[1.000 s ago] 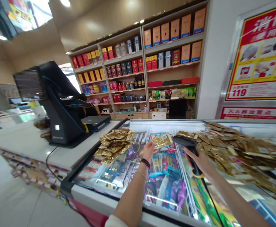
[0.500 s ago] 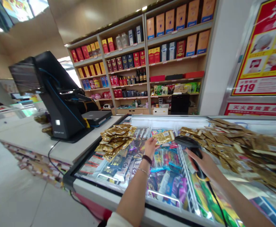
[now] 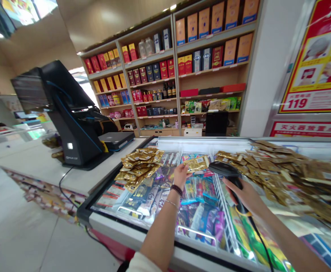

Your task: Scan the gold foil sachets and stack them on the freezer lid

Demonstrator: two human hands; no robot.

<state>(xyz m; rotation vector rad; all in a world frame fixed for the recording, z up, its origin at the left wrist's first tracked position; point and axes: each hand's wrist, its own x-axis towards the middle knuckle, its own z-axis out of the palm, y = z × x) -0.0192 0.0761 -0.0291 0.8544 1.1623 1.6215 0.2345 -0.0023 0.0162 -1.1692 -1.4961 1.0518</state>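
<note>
White-framed glass-topped chest freezer [image 3: 117, 226] right in front of me, two heaps of gold foil sachets [image 3: 138, 169] [image 3: 284, 177] on its lid, left and right. Black touchscreen till [image 3: 71, 121] on white counter [image 3: 37, 170] to its left. Tall wooden shelves [image 3: 210, 90] beyond, far side.

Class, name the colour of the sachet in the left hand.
Gold sachet, in the head view.

Wooden shelves [image 3: 207, 81] — tiled floor [image 3: 14, 230]
</note>
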